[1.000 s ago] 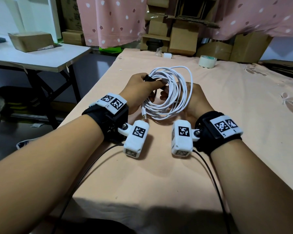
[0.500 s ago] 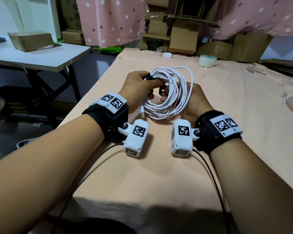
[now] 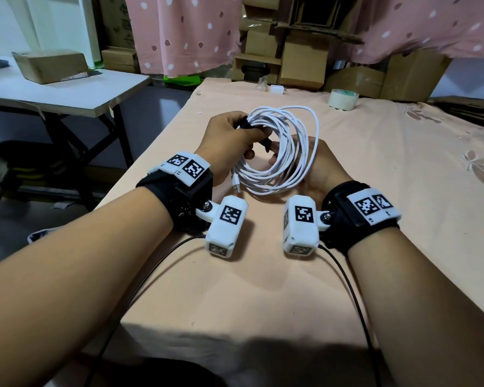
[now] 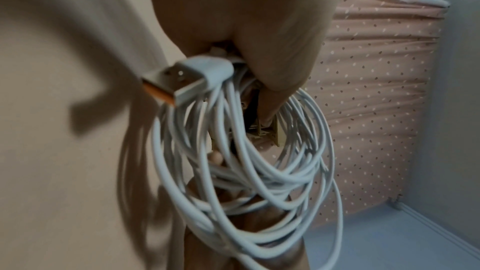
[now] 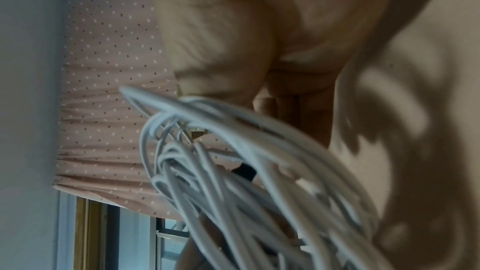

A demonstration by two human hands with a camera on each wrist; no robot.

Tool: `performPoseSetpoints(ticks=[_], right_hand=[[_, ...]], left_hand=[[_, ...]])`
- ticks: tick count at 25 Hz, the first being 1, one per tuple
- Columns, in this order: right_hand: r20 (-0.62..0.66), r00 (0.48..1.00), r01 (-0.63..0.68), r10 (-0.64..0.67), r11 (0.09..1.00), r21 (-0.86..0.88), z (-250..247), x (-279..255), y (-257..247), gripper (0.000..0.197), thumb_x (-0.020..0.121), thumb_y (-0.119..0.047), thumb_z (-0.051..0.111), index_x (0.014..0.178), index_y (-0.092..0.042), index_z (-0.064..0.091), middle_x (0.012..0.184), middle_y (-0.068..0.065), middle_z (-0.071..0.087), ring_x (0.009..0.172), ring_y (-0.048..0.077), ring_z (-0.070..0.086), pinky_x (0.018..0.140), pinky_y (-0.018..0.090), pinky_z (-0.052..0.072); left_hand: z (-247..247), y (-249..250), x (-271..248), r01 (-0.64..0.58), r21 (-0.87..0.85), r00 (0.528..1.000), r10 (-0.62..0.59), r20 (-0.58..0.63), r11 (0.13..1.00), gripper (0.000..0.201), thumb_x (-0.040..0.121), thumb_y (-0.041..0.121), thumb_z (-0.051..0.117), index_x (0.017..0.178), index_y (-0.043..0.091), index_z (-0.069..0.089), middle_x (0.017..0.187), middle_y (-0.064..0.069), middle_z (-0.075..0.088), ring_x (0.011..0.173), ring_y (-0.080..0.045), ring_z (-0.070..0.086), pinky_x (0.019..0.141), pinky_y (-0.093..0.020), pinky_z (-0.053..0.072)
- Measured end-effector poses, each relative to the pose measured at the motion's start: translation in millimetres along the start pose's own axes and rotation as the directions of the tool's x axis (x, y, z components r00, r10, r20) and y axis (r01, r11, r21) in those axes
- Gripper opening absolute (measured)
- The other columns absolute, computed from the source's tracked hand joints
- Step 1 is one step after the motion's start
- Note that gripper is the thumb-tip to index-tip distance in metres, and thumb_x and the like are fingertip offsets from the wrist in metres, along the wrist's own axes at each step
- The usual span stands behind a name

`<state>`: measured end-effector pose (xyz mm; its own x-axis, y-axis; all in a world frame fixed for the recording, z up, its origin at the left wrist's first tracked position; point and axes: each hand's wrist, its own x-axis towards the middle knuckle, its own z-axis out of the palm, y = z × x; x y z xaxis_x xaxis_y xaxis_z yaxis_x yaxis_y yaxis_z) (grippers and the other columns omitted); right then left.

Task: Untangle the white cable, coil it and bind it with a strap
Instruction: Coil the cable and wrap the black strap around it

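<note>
Your left hand (image 3: 229, 138) is closed around the upper left part of the white cable (image 3: 288, 152), fingers and thumb pinching the gathered strands together with a black strap (image 3: 245, 125). Your right hand (image 3: 316, 166) sits behind the right side of the coil, its fingers curled through the loops and gripping them. The cable is smooth, round and glossy, wound into a loose, uneven ring of many turns, held just above the surface (image 3: 263, 289). A flat metal plug (image 3: 236, 187) with a white plastic collar hangs free at the lower left of the coil, near your left wrist. In the left wrist view the plug (image 4: 182, 80) juts out below the fingers (image 4: 280, 65). The surface is covered with a soft peach cloth. A roll of tape (image 3: 342, 99) stands near its far edge, well apart from the coil.
</note>
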<state>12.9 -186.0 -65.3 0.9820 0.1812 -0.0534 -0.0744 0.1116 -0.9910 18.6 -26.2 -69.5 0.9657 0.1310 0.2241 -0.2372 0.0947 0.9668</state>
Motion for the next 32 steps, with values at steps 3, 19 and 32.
performPoseSetpoints(ticks=[3,19,32], right_hand=[[0.092,0.995,-0.053,0.041,0.990,0.131,-3.2,3.2,-0.7,0.014,0.091,-0.009,0.060,0.094,0.000,0.071,0.088,0.023,0.062,0.073,0.034,0.066,0.072,0.042,0.057],[-0.029,0.988,0.155,-0.154,0.987,0.040,-10.3,7.9,4.9,0.013,0.095,-0.004,0.055,0.083,-0.005,0.060,0.071,0.005,0.067,0.068,0.028,0.063,0.075,0.041,0.051],[0.061,0.991,0.100,-0.115,0.974,0.202,-3.6,4.5,0.8,0.037,0.086,-0.009,0.071,0.114,0.015,0.066,0.109,0.040,0.061,0.103,0.046,0.067,0.092,0.055,0.053]], left_hand=[[-0.4,0.9,0.4,0.019,-0.018,1.000,-0.018,0.012,1.000,0.006,0.086,-0.001,0.072,0.092,-0.002,0.071,0.079,-0.022,0.065,0.048,-0.016,0.042,0.051,-0.029,0.041],[3.1,2.7,-4.0,0.022,-0.012,0.999,-0.021,0.032,1.000,0.007,0.088,0.001,0.072,0.091,-0.005,0.071,0.065,-0.014,0.070,0.048,-0.016,0.040,0.049,-0.027,0.040],[0.7,0.6,-1.4,-0.017,0.059,1.000,0.018,-0.013,0.998,0.020,0.086,0.001,0.072,0.099,-0.013,0.067,0.084,-0.034,0.070,0.048,-0.018,0.044,0.051,-0.029,0.042]])
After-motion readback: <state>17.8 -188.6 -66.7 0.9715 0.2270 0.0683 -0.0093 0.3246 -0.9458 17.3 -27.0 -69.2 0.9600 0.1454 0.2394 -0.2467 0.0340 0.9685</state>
